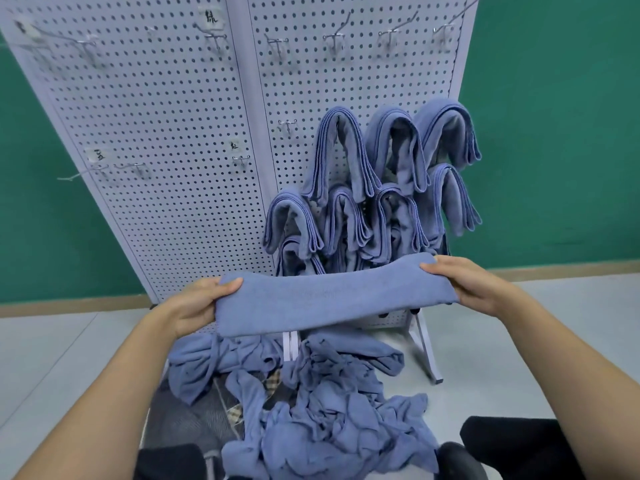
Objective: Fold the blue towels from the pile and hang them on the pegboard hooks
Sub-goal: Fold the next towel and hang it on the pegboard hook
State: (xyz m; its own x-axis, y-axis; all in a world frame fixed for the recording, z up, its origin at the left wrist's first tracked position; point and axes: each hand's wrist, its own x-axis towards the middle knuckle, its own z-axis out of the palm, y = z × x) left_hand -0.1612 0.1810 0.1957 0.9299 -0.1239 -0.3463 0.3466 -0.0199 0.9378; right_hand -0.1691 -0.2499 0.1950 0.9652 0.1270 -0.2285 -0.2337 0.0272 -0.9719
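Folded blue towel point(332, 299): a long flat band held in the air in front of the pegboard point(156, 116), above the pile of loose blue towels point(329, 410).

Long axis: runs left to right across the scene, with the right end a little higher and farther than the left.

Left hand point(199, 303): grips the left end. The thumb lies on top and the fingers are curled under the cloth, out of sight.

Right hand point(464, 282): pinches the right end in the same way, thumb over and fingers beneath. The band spans between the two grips with almost no sag.

Hung towels point(346, 150): draped in several rows on the lower part of the right panel, directly beyond the band.

Bare hook point(287, 123): just left of the top hung row, up and far from the band's middle. It is somewhat closer to the left hand than to the right.

Upper row of hooks point(334, 38): also bare, but much higher.

Judgement:
- Folding of this piece looks finished; hanging is the step in hand.
- The hooks project toward the near side and the band lies crosswise to them, so no turning is needed.
- The band's midpoint has to be lifted up and away until it sits over the hook, so both ends drop evenly.
- An off-centre drape would likely slide off.
- The pile is large, so much of the task remains.
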